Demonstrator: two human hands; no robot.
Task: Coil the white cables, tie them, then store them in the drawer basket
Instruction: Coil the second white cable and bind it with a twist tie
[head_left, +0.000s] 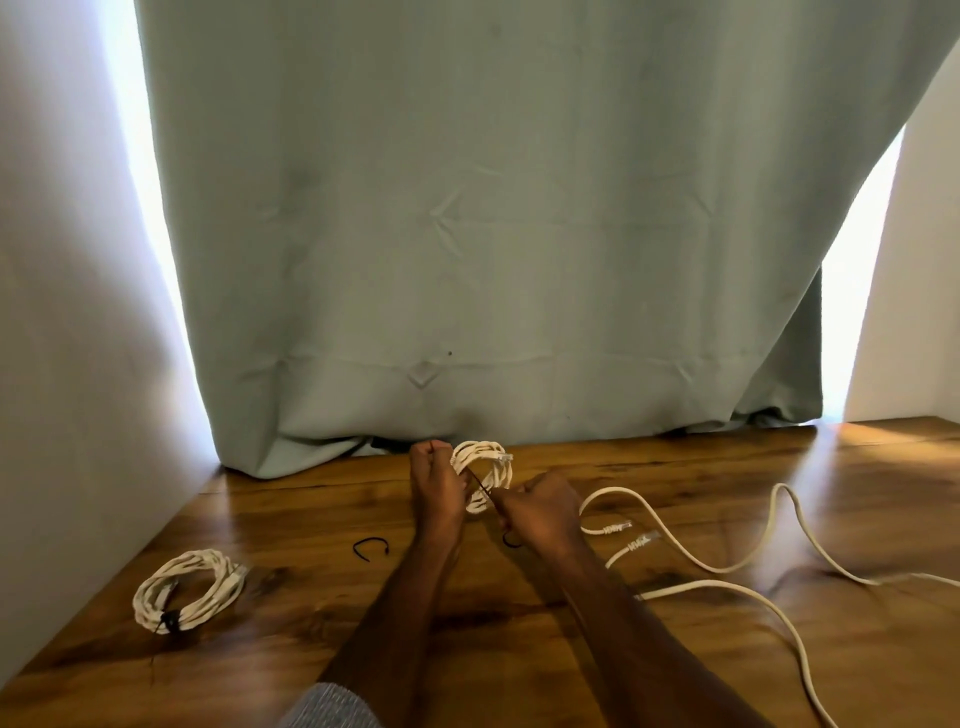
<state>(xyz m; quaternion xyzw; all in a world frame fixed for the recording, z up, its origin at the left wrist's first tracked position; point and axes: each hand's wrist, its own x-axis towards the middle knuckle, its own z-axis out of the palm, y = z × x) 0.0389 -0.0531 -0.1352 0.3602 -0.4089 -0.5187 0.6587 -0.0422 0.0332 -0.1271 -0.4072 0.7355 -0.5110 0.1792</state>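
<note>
My left hand (435, 486) grips a coiled white cable (488, 467), held upright above the wooden table (311, 519). A thin black tie (483, 488) runs across the coil, and my right hand (540, 514) pinches its near end. A second white coil (189, 590), bound with a black tie, lies flat at the table's left. Loose white cable (727, 566) snakes over the right side, with two plug ends (631, 538) near my right wrist. Another black tie (371, 546) lies loose on the wood left of my forearm. No drawer basket is in view.
A grey-green curtain (519, 234) hangs right behind the table, its hem resting on the back edge. White walls close in on the left and the far right. Bare wood shows between the left coil and my arms.
</note>
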